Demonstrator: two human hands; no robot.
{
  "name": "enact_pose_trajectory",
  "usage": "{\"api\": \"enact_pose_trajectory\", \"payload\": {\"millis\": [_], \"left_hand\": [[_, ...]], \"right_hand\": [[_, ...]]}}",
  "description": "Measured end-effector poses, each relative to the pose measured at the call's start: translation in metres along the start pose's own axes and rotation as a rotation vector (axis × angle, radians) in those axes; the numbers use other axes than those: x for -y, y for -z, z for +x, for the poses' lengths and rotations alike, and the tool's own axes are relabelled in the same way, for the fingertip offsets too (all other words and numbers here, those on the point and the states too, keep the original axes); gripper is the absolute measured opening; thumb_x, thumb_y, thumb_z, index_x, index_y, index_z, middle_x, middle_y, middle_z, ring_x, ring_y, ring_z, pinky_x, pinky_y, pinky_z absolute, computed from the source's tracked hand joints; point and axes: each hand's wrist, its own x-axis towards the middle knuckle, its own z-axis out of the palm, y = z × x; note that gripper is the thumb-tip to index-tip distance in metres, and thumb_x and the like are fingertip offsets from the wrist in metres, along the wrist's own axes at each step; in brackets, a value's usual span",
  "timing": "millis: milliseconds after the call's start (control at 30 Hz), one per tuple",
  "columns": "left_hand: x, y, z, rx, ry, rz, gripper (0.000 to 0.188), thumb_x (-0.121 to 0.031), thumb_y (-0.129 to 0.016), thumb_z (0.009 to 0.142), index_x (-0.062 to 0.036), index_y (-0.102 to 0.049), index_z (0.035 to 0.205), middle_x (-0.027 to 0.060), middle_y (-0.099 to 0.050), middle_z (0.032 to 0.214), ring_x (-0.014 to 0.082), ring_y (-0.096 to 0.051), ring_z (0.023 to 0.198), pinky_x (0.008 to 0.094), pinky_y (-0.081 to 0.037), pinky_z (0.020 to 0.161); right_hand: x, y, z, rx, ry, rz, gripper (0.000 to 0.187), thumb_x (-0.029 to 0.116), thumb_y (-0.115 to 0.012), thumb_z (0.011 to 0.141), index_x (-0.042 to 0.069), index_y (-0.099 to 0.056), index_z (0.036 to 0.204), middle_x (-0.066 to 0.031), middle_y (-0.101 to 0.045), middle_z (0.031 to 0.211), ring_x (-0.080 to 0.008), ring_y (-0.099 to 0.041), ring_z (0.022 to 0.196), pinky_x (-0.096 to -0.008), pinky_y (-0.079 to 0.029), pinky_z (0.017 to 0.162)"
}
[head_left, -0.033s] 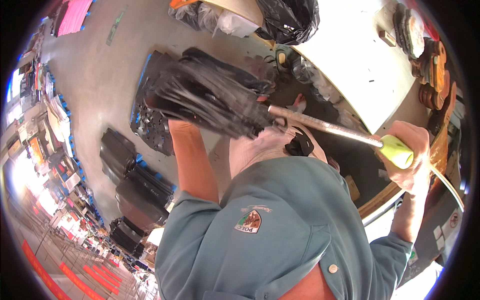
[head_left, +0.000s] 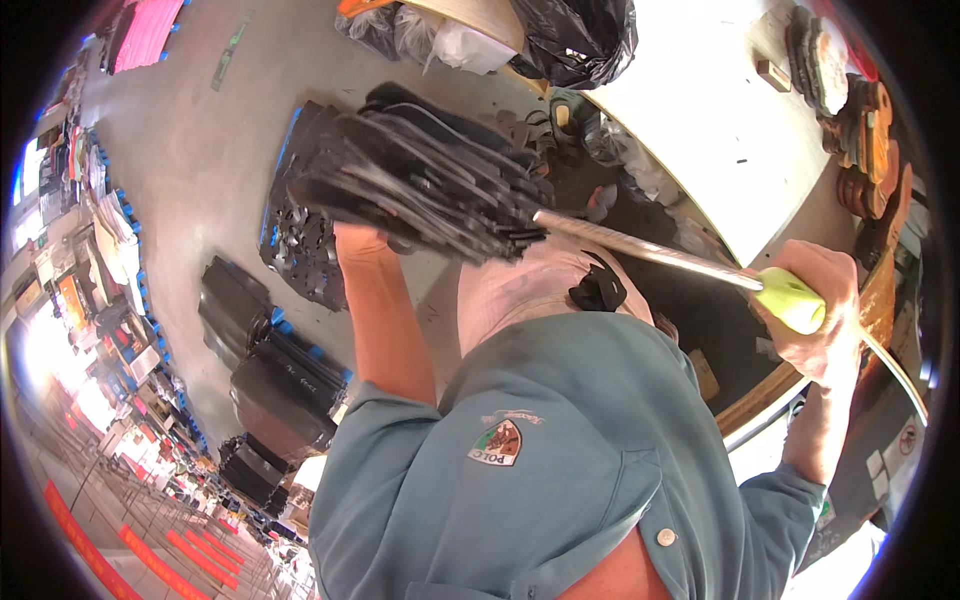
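My left hand (head_left: 362,240) holds a thick stack of thin black sole-shaped pieces (head_left: 430,175) from below, at its near left side. Most of that hand's fingers are hidden under the stack. The pieces fan apart a little, and their edges face me. On the right, my right hand (head_left: 815,290) is closed around the yellow-green handle (head_left: 790,300) of a tool with a long metal rod (head_left: 650,245). The rod's tip reaches the right end of the stack; whether it touches the pieces I cannot tell. A pale hose or cord (head_left: 895,370) runs from below the hand.
A white-topped table (head_left: 720,120) stands at the far right, with stacked round-ended pieces (head_left: 865,140) beside it. A black plastic bag (head_left: 580,40) hangs at the far side. Black sheet stacks (head_left: 285,390) lie on the floor at left; a punched black stack (head_left: 305,240) lies nearer.
The black stack was smeared by motion before and is sharper now, its right end slightly higher. The rod and my right hand have barely shifted.
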Motion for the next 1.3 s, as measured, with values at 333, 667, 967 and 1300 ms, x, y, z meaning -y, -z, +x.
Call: {"api": "enact_pose_trajectory", "payload": {"millis": [333,667,967,1300], "left_hand": [[0.009,0.0,0.009,-0.129,0.107,-0.044,0.054,-0.007,-0.083,0.082,-0.0001,-0.06,0.131,0.0088,-0.07,0.116,0.0216,-0.07,0.102,0.0351,-0.057,0.09],[0.003,-0.035,0.02,0.045,-0.016,0.107,0.069,-0.013,-0.091,0.076,0.0002,-0.06,0.136,0.0103,-0.07,0.124,0.0259,-0.068,0.113,0.0412,-0.054,0.101],[-0.004,-0.054,0.043,0.058,0.033,0.282,0.048,0.001,-0.086,0.073,-0.0002,-0.067,0.117,0.0082,-0.072,0.107,0.0187,-0.069,0.092,0.0349,-0.057,0.084],[-0.001,-0.12,0.049,0.14,0.018,0.161,0.045,0.004,-0.08,0.078,0.0093,-0.063,0.119,0.0179,-0.074,0.105,0.0251,-0.073,0.09,0.0368,-0.06,0.081]], "right_hand": [[-0.015,0.01,0.002,0.202,-0.068,-0.1,0.018,0.002,-0.081,0.074,0.0,-0.063,0.078,-0.013,-0.06,0.068,-0.0316,-0.061,0.059,-0.0366,-0.046,0.057],[-0.028,0.001,0.009,0.137,-0.029,-0.054,0.024,0.002,-0.079,0.073,0.001,-0.055,0.073,-0.0153,-0.051,0.064,-0.036,-0.055,0.057,-0.0421,-0.04,0.054],[-0.043,-0.014,-0.01,0.224,-0.147,-0.071,0.018,0.003,-0.076,0.073,0.001,-0.058,0.076,-0.018,-0.058,0.066,-0.0403,-0.06,0.062,-0.0456,-0.045,0.058],[-0.055,-0.001,-0.026,0.132,-0.168,-0.06,0.023,0.004,-0.077,0.075,0.001,-0.055,0.073,-0.017,-0.056,0.065,-0.0385,-0.059,0.061,-0.0441,-0.044,0.057]]}}
